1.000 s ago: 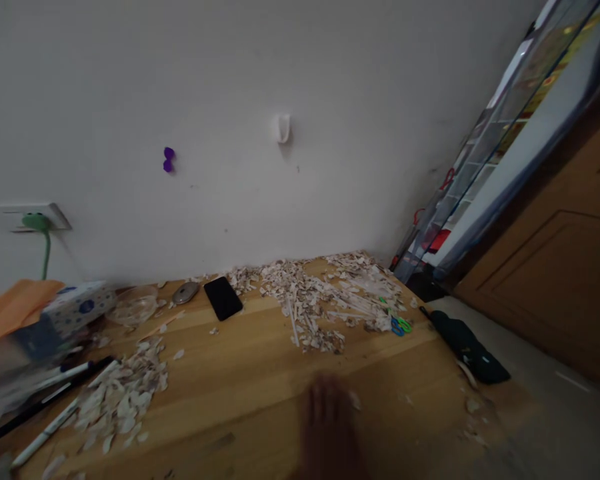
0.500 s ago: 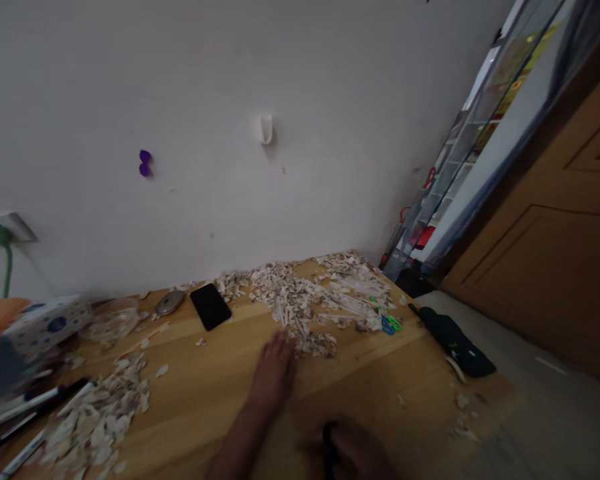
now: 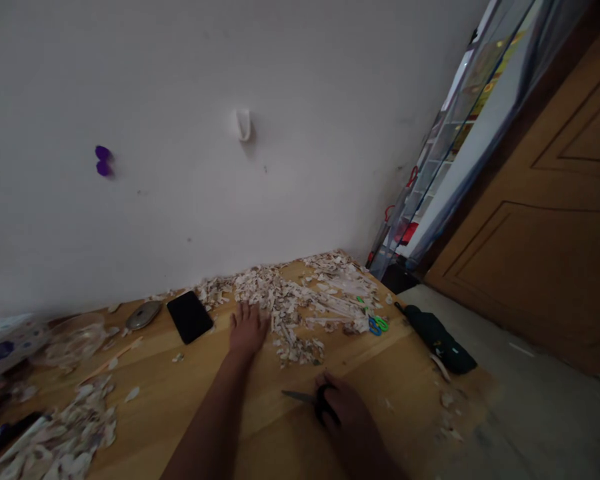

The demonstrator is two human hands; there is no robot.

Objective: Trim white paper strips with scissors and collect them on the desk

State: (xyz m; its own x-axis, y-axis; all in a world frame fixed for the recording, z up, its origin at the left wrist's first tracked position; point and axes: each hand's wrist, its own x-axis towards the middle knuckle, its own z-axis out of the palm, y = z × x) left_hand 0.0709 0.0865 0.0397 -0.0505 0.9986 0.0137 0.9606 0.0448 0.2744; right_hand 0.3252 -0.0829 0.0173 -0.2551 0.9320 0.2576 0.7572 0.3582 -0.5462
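Left hand (image 3: 249, 325) lies palm down, fingers slightly parted, on the wooden table (image 3: 173, 403), at the near-left fringe of a heap of pale flakes (image 3: 273, 293); it grips nothing visible, and the flat pose looks like one for bracing or shepherding loose bits. Right hand (image 3: 347, 413) curls round the handles of black-handled scissors (image 3: 321, 404), fingers closed on them; which fingers pass through the loops, cannot tell. The scissors project from its left side, blade aimed toward the left forearm but apart from it, low over the wood, nearer the wearer than the heap. The grip by the handles probably keeps the point clear of the holding fingers. Black phone-like slab (image 3: 190, 317) sits just left of the left hand; blue-and-green scissors (image 3: 379, 325) rest at the heap's right edge.
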